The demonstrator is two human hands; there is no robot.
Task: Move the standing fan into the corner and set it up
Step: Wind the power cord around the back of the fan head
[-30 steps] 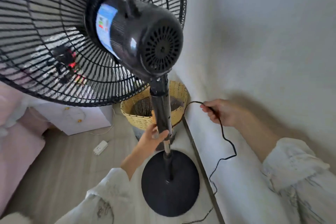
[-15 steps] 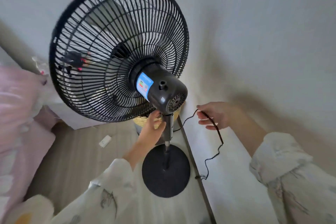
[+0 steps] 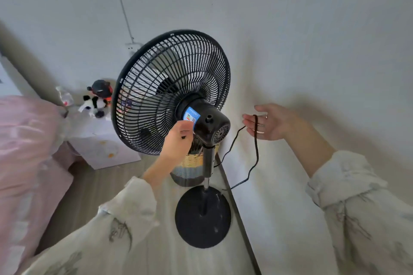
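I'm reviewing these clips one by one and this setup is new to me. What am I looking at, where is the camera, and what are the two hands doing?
There is no machine here. A person wears a wide-angle camera on the head, looking forward and down, so the two sleeved arms are their own. The black standing fan stands on its round base on the floor, beside the wall. The left hand is at the back of the fan's motor housing. The right hand is open, with the fan's black cord draped over its fingers. A woven basket stands behind the pole; a soft toy sits on a white box.
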